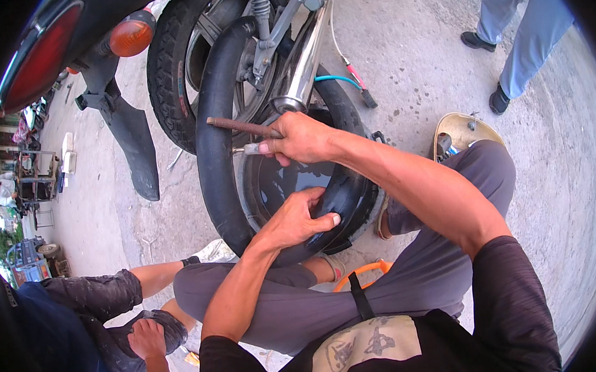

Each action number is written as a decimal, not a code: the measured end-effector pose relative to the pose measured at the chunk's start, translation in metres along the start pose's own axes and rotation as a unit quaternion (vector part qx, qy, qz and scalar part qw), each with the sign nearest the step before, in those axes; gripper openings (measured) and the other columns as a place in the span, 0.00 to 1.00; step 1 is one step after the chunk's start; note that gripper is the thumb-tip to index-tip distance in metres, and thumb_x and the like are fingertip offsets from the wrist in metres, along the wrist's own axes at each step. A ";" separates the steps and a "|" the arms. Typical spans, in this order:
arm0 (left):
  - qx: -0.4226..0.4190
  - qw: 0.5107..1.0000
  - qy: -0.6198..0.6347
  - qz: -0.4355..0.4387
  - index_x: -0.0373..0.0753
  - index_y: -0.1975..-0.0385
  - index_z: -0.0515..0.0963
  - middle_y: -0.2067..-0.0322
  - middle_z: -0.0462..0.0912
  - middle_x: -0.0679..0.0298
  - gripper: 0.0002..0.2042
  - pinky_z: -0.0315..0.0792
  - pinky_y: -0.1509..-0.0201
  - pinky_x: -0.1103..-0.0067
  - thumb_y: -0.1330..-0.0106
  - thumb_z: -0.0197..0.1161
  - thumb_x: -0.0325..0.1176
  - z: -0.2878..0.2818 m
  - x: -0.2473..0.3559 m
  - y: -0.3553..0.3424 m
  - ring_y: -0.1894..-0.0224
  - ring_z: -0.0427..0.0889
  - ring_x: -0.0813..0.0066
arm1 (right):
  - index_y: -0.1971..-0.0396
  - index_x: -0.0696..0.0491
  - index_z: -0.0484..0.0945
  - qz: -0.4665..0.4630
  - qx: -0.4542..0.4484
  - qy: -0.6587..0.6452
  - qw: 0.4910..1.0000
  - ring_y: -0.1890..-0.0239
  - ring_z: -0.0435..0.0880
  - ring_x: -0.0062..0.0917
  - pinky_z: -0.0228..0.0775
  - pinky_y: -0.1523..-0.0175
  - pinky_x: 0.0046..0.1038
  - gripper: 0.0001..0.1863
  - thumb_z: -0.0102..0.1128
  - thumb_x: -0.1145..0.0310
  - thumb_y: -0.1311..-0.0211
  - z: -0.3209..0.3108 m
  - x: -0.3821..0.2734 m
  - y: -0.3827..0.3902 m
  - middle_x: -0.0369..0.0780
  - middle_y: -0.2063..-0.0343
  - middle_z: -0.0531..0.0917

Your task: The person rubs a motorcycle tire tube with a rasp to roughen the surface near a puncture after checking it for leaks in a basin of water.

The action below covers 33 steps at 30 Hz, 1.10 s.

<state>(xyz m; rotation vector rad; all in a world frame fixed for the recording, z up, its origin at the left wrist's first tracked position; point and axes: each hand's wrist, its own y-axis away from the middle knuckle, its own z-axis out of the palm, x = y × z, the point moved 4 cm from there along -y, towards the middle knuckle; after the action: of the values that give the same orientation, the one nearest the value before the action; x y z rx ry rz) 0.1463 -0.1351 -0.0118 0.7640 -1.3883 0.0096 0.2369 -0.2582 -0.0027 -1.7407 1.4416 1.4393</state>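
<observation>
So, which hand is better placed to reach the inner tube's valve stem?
Probably the right hand: it is close by the valve stem, though holding a rusty-brown rod. The left hand lies farther off, on the inner tube.

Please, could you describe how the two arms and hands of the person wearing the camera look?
The left hand and right hand are bare, without gloves, and no watch shows on either wrist. Both forearms are uncovered. The left sleeve is short and black; the right sleeve is also short and dark, with a faintly textured look.
</observation>
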 end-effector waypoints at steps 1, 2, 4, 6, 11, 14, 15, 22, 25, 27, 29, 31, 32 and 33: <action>0.000 1.000 -0.006 -0.006 0.27 0.55 0.78 0.66 0.81 0.66 0.17 0.72 0.56 0.77 0.38 0.70 0.34 0.000 0.001 0.000 0.63 0.75 0.82 | 0.63 0.53 0.87 0.004 -0.012 0.001 1.000 0.73 0.87 0.35 0.77 0.60 0.37 0.15 0.65 0.56 0.32 -0.002 0.000 -0.002 0.38 0.78 0.87; 0.001 1.000 -0.012 -0.012 0.27 0.55 0.79 0.66 0.82 0.66 0.17 0.72 0.56 0.77 0.38 0.71 0.34 0.000 0.001 -0.001 0.63 0.75 0.82 | 0.62 0.53 0.87 0.008 -0.024 0.002 1.000 0.72 0.87 0.35 0.77 0.59 0.37 0.14 0.65 0.56 0.32 -0.003 0.001 -0.003 0.38 0.78 0.87; 0.000 1.000 -0.003 -0.001 0.28 0.56 0.79 0.66 0.81 0.66 0.17 0.72 0.56 0.77 0.38 0.70 0.34 0.001 0.001 -0.001 0.63 0.75 0.82 | 0.62 0.51 0.87 -0.052 0.015 0.058 0.997 0.73 0.87 0.34 0.77 0.62 0.38 0.11 0.66 0.59 0.33 -0.003 0.001 -0.001 0.39 0.79 0.86; 0.004 1.000 0.019 0.014 0.28 0.57 0.79 0.66 0.81 0.66 0.17 0.72 0.56 0.77 0.38 0.71 0.34 0.003 0.001 -0.002 0.63 0.75 0.82 | 0.62 0.50 0.87 -0.113 0.060 0.155 0.980 0.72 0.86 0.36 0.76 0.64 0.40 0.09 0.67 0.61 0.36 -0.003 0.001 0.002 0.40 0.78 0.86; 0.012 1.000 0.018 0.018 0.28 0.58 0.80 0.67 0.81 0.66 0.16 0.71 0.57 0.78 0.38 0.71 0.34 0.003 -0.009 -0.002 0.63 0.74 0.83 | 0.62 0.50 0.87 -0.178 0.136 0.325 0.919 0.69 0.87 0.44 0.77 0.63 0.44 0.10 0.69 0.64 0.42 0.000 0.008 0.012 0.43 0.75 0.87; 0.013 1.000 0.013 0.003 0.28 0.58 0.80 0.67 0.82 0.66 0.15 0.71 0.58 0.78 0.38 0.70 0.34 0.003 -0.011 -0.002 0.64 0.74 0.82 | 0.62 0.50 0.88 -0.078 0.058 0.187 0.977 0.68 0.88 0.40 0.78 0.61 0.41 0.10 0.67 0.63 0.38 -0.001 0.010 0.010 0.40 0.74 0.88; 0.010 1.000 0.002 0.004 0.28 0.58 0.80 0.67 0.82 0.66 0.15 0.71 0.58 0.78 0.38 0.70 0.34 0.002 -0.009 -0.001 0.64 0.74 0.82 | 0.62 0.50 0.88 -0.026 0.016 0.108 0.994 0.67 0.89 0.38 0.78 0.60 0.40 0.10 0.66 0.62 0.37 0.000 0.010 0.011 0.38 0.73 0.89; 0.003 1.000 -0.019 0.007 0.28 0.57 0.80 0.67 0.82 0.67 0.16 0.71 0.59 0.77 0.38 0.70 0.33 -0.001 -0.006 -0.001 0.65 0.75 0.82 | 0.54 0.50 0.87 -0.131 0.096 0.073 0.984 0.65 0.89 0.30 0.77 0.56 0.35 0.11 0.61 0.63 0.30 -0.052 0.017 0.067 0.37 0.72 0.89; 0.015 1.000 -0.004 0.006 0.29 0.58 0.80 0.69 0.81 0.68 0.16 0.71 0.60 0.78 0.39 0.71 0.34 0.002 -0.001 0.003 0.65 0.76 0.83 | 0.56 0.50 0.85 -0.118 0.232 0.067 0.963 0.69 0.82 0.22 0.74 0.60 0.29 0.10 0.59 0.63 0.26 -0.112 0.023 0.082 0.34 0.73 0.85; 0.009 0.999 -0.036 0.001 0.29 0.58 0.80 0.68 0.81 0.67 0.16 0.72 0.60 0.79 0.39 0.70 0.34 -0.001 0.003 0.002 0.65 0.76 0.84 | 0.58 0.53 0.83 -0.064 0.255 0.058 0.963 0.68 0.82 0.20 0.74 0.59 0.28 0.10 0.58 0.64 0.25 -0.141 0.053 0.082 0.34 0.74 0.84; 0.010 1.000 -0.018 0.023 0.28 0.58 0.80 0.69 0.81 0.67 0.15 0.71 0.60 0.78 0.39 0.70 0.32 -0.001 -0.002 0.000 0.64 0.76 0.83 | 0.58 0.54 0.83 -0.048 0.271 0.004 0.961 0.68 0.82 0.19 0.74 0.58 0.28 0.10 0.59 0.64 0.26 -0.143 0.060 0.083 0.35 0.75 0.83; 0.008 1.000 -0.022 0.007 0.28 0.59 0.80 0.69 0.81 0.67 0.14 0.71 0.61 0.78 0.38 0.70 0.31 0.002 -0.003 -0.001 0.65 0.75 0.84 | 0.58 0.56 0.83 -0.095 0.276 -0.014 0.956 0.67 0.82 0.19 0.75 0.58 0.28 0.11 0.61 0.64 0.28 -0.131 0.058 0.082 0.35 0.75 0.83; 0.010 1.000 -0.022 -0.004 0.28 0.59 0.80 0.70 0.81 0.67 0.13 0.70 0.61 0.78 0.38 0.70 0.31 0.003 -0.003 0.001 0.65 0.74 0.84 | 0.57 0.55 0.83 -0.108 0.234 -0.018 0.966 0.67 0.82 0.20 0.75 0.58 0.29 0.11 0.61 0.64 0.28 -0.119 0.049 0.079 0.36 0.75 0.83; 0.005 0.999 -0.046 -0.009 0.28 0.59 0.80 0.70 0.80 0.67 0.13 0.70 0.61 0.77 0.38 0.70 0.31 0.005 -0.004 0.000 0.65 0.74 0.84 | 0.56 0.55 0.83 -0.122 0.191 -0.021 0.974 0.67 0.83 0.21 0.75 0.58 0.30 0.11 0.62 0.64 0.29 -0.105 0.039 0.078 0.37 0.74 0.84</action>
<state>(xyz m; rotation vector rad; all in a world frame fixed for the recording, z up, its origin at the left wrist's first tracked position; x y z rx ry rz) 0.1415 -0.1358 -0.0157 0.7938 -1.4698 -0.0325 0.2073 -0.3894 0.0183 -1.5670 1.3242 0.9903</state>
